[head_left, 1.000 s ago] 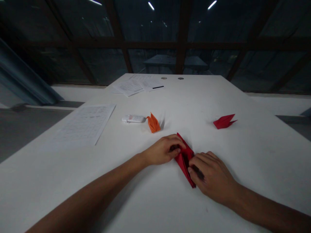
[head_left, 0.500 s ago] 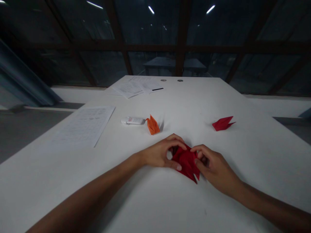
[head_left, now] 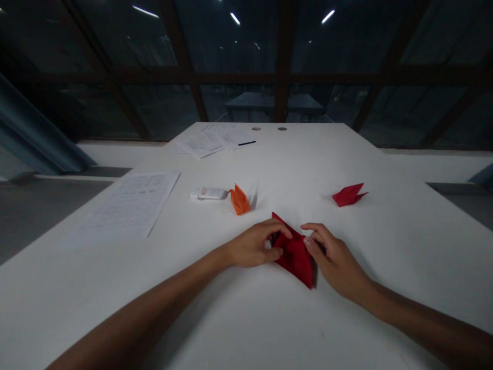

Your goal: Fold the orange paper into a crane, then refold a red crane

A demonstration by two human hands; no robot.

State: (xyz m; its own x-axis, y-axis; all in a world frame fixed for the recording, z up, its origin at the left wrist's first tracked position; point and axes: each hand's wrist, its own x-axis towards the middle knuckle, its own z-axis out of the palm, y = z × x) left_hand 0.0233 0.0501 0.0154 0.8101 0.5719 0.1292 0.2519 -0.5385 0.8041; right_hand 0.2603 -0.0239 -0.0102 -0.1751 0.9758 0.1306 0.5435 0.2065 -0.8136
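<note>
A red sheet of folded origami paper (head_left: 296,257) lies tilted on the white table between my hands, with pointed ends at its upper left and lower right. My left hand (head_left: 254,244) grips its left side, thumb and index finger curved over the folds. At the paper's right corner is my right hand (head_left: 335,259). Its thumb tip meets the corner, the index finger is raised a little beyond it, and the other fingers are curled and partly hidden. Beyond my left hand stands an orange paper crane (head_left: 240,200).
A red folded paper bird (head_left: 348,195) sits to the right. Left of the orange crane lies a white object with printed text (head_left: 208,193). Printed sheets (head_left: 131,200) rest at the left, with more papers (head_left: 204,141) and a black strip (head_left: 247,143) farther back on the table (head_left: 246,329).
The red paper has shifted; its two lower-right points now lie together and an upper-left point shows. My right index finger has lifted away from the paper. The view has moved slightly.
</note>
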